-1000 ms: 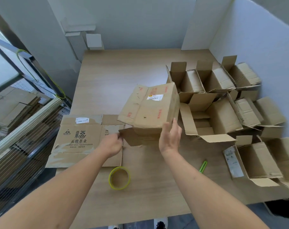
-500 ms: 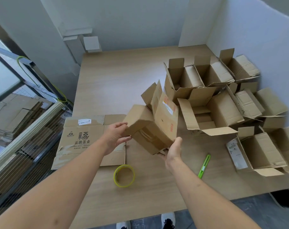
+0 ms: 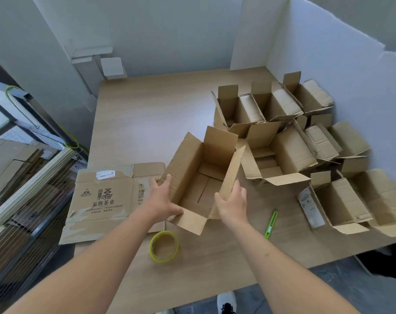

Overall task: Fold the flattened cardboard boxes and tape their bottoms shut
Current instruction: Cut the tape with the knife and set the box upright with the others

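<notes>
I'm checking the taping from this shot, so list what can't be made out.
- Head view: the underside of the held box, where tape would sit, faces down and is hidden by the box itself.
- Small print on the flattened box is too small to read.
- Right hand fingertips are hidden behind the box wall, so its grip is unclear.

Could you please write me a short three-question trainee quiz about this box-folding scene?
1. True or false: the open box between the hands stands mouth up on the table.
2. Which lies nearest the tape roll? A) green utility knife B) printed flattened carton C) white shoe
3. Fill in: the left hand grips the box's left wall; the right hand holds its ____ wall.

Key: 1 true; 2 B; 3 right.
</notes>
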Demonstrator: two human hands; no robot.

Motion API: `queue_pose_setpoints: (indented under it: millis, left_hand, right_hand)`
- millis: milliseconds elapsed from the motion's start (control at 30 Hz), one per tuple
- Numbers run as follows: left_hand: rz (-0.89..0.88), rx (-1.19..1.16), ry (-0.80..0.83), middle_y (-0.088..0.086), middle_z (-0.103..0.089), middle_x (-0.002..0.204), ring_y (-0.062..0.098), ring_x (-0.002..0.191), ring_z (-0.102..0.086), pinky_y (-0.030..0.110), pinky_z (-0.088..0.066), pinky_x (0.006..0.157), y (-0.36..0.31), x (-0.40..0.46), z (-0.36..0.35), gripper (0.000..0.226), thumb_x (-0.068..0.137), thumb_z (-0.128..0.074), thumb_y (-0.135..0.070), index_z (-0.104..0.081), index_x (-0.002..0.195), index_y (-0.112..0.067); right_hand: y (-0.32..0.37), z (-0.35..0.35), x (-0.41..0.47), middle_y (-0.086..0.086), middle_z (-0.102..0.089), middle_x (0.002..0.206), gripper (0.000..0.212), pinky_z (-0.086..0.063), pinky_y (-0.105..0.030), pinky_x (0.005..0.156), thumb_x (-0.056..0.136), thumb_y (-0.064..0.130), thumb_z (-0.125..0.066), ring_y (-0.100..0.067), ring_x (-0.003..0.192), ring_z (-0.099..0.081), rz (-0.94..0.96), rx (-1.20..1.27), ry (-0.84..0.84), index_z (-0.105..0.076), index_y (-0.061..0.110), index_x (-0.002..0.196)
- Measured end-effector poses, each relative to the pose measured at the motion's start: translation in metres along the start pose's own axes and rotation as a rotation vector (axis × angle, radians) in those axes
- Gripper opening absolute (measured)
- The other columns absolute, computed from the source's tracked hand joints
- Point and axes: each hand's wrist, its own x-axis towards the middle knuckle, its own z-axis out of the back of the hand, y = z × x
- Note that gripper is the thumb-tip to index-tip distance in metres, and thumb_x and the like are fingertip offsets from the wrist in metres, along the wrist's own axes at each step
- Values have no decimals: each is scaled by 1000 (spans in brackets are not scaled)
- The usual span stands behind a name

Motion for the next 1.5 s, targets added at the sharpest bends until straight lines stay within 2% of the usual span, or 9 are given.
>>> queue_pose_setpoints:
  millis: [167,300,367,467,600,867,1033,1200,1500]
  left_hand:
    - [70,195,74,17,3,163,39,147,-33,46,-34,121,-3,2,-4,136,74,-91,-50,6,167,-27]
    - [32,412,101,18,19,169,42,158,6,52,-17,128,-3,5,-3,136,79,-80,-65,13,165,-14]
    - [3,399,113,16,26,169,37,158,17,49,-9,130,1,6,-4,135,81,-79,-63,13,164,-9]
    - [-36,382,105,14,26,170,33,160,12,46,-9,130,8,6,-3,134,82,-78,-64,11,165,-8]
    - [-91,336,71,12,26,170,35,160,7,45,-11,130,23,5,-3,134,80,-77,-68,10,165,-12]
    - [-96,209,103,10,37,165,37,158,17,48,-6,129,43,-1,10,130,85,-76,-62,16,164,-16]
    - [-79,120,29,15,29,165,38,159,13,45,-8,130,47,-1,18,104,100,-67,-31,11,164,-6]
    - [-99,56,-77,9,24,165,33,160,7,39,-8,130,43,12,30,100,97,-67,-15,6,164,-2]
    - [-71,132,-183,3,27,166,33,158,0,37,-13,128,7,86,75,100,97,-68,-22,3,164,-2]
  right_hand:
    - [4,-5,-4,-12,-22,155,98,-49,-44,91,96,38,-66,-34,125,-48,-52,-487,-100,3,10,161]
    - [3,-13,-9,-18,-11,163,86,-44,-39,99,100,44,-58,-33,127,-42,91,-778,-103,-10,6,160]
    - [3,-22,-14,-21,4,166,98,-44,-41,102,96,49,-63,-38,136,-37,40,-742,-27,-4,5,160]
    - [0,-34,-19,-17,23,166,116,-42,-45,110,88,38,-77,-49,149,-20,-20,-597,32,10,7,160]
    - [-5,-38,-24,-20,18,167,108,-30,-46,120,89,30,-73,-50,152,-11,48,-534,-5,6,10,161]
    - [10,-43,-41,-22,6,168,92,-31,-47,120,92,27,-66,-49,153,-10,202,-597,-59,-8,15,163]
    - [33,-45,-31,-26,-8,166,87,-34,-49,119,85,17,-66,-51,150,-18,303,-668,-104,-24,14,161]
    - [56,-38,-11,-26,-7,166,80,-25,-48,124,89,17,-63,-48,152,-14,386,-720,-103,-27,17,161]
    - [104,-40,88,-19,-7,167,69,-32,-50,120,93,16,-59,-45,153,-10,525,-607,-48,-35,25,157]
